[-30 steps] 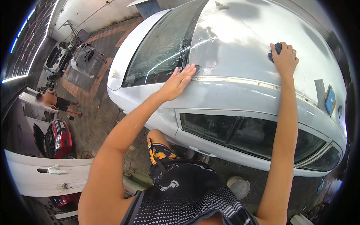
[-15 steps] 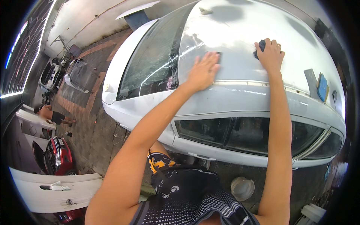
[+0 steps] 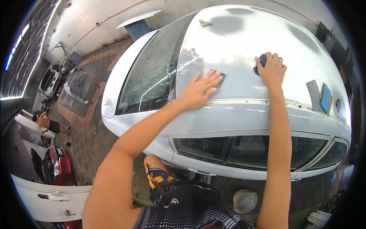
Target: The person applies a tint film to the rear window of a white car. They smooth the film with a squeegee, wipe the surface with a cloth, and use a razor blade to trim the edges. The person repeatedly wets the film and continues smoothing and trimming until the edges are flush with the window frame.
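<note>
My left hand [image 3: 200, 89] lies with fingers outstretched over a small dark sheet [image 3: 219, 76] on the grey-patched car roof [image 3: 198, 61], near the windscreen [image 3: 145, 72]. Farther right, my right hand [image 3: 271, 72] has its fingers curled round a bunched dark cloth or pad [image 3: 260, 61] resting on the roof. A grey flat strip [image 3: 313, 92] and blue block [image 3: 325, 98] lie on the roof to the right. A small crumpled scrap [image 3: 205, 22] sits near the far edge.
A bucket [image 3: 244, 201] stands on the floor beside me. At left are another person [image 3: 53, 124] in dark shorts, a red car [image 3: 61, 166] with hood raised, a loose white panel [image 3: 30, 191] and car parts [image 3: 74, 86]. A wall [image 3: 99, 19] runs behind.
My left hand and the dark sheet have moved rightward from beside the windscreen. My right hand has shifted left on the roof. The view has also shifted.
</note>
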Tool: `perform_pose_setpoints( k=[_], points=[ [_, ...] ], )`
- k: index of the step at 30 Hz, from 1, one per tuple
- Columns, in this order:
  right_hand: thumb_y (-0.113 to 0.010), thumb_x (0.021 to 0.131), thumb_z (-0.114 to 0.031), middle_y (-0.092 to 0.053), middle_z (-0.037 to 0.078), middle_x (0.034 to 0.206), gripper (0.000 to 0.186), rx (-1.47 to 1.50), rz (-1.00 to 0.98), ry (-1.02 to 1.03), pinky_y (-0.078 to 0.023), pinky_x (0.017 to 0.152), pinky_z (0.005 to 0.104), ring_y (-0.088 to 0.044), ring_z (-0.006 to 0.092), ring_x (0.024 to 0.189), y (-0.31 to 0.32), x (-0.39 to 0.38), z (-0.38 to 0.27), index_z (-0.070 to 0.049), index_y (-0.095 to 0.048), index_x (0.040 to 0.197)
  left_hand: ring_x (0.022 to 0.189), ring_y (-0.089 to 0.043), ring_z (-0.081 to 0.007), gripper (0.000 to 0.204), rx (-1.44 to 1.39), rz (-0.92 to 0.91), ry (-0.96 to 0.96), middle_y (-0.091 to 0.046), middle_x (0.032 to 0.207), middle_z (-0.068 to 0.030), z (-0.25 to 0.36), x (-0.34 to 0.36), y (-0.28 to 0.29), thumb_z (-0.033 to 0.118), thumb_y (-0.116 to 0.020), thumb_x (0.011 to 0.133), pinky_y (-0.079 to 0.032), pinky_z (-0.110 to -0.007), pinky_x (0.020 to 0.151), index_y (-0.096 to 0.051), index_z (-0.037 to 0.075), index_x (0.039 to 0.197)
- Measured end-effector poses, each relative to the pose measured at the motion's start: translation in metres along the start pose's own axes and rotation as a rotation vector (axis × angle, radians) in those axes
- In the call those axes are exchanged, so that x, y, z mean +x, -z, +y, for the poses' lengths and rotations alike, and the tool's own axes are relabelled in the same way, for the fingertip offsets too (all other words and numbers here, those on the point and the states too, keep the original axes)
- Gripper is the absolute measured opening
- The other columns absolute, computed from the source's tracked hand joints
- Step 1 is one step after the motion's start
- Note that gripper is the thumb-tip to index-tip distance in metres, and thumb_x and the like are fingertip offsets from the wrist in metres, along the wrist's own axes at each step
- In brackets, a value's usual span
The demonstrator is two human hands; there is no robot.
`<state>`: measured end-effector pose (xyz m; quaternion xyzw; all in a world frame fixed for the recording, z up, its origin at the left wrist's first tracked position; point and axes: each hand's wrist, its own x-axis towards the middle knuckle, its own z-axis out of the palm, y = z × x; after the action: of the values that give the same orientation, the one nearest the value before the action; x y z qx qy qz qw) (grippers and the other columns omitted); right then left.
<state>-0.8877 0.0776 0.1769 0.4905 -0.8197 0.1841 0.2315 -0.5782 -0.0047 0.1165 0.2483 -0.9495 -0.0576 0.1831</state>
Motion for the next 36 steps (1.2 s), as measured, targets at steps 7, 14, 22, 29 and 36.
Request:
perform_pose_setpoints(
  k=[7,14,22,29,36],
  points=[
    [-0.066,0.097,-0.05,-0.065,0.012,0.117,0.044,0.083,0.05,0.078,-0.045,0.094,0.0544,-0.06,0.0339,0.117,0.003,0.003,-0.031,-0.01,-0.069,0.115,0.159,-0.027,-0.0278,0.056,0.036,0.038,0.46,-0.033,0.171,-0.0067,-0.069,0.029,0.017,0.041,-0.031,0.114,-0.014,-0.058,0.128,-0.038,0.015,0.163],
    [-0.065,0.097,-0.052,-0.065,0.012,0.117,0.047,0.04,0.08,0.069,-0.046,0.094,0.0553,-0.061,0.0343,0.117,0.001,0.004,-0.018,-0.01,-0.069,0.116,0.158,-0.028,-0.0298,0.056,-0.124,0.048,0.352,-0.035,0.17,-0.008,-0.071,-0.043,0.023,0.041,-0.028,0.114,-0.018,-0.056,0.127,-0.042,0.013,0.16],
    [-0.062,0.098,-0.056,-0.063,0.012,0.122,0.051,-0.002,0.024,0.048,-0.045,0.097,0.0571,-0.058,0.0353,0.123,-0.006,0.003,-0.005,-0.012,-0.066,0.123,0.16,-0.024,-0.0292,0.057,-0.194,-0.028,0.209,-0.032,0.172,-0.0052,-0.013,-0.106,0.018,0.044,-0.026,0.114,-0.01,-0.06,0.128,-0.042,0.014,0.161],
    [-0.061,0.099,-0.058,-0.064,0.012,0.12,0.05,0.009,0.07,0.059,-0.046,0.095,0.0559,-0.059,0.0346,0.122,-0.01,0.0,-0.003,-0.013,-0.067,0.119,0.159,-0.027,-0.03,0.055,-0.266,-0.025,0.248,-0.034,0.171,-0.0066,0.017,-0.137,0.022,0.037,-0.028,0.116,-0.01,-0.06,0.128,-0.041,0.009,0.16],
    [-0.061,0.099,-0.058,-0.065,0.01,0.115,0.048,0.056,0.142,0.091,-0.047,0.092,0.057,-0.061,0.0339,0.117,-0.015,0.007,0.006,-0.013,-0.067,0.116,0.16,-0.024,-0.0276,0.055,-0.259,-0.025,0.174,-0.032,0.171,-0.0076,-0.012,-0.141,0.024,0.038,-0.027,0.116,-0.005,-0.057,0.129,-0.041,0.01,0.161]
  ],
)
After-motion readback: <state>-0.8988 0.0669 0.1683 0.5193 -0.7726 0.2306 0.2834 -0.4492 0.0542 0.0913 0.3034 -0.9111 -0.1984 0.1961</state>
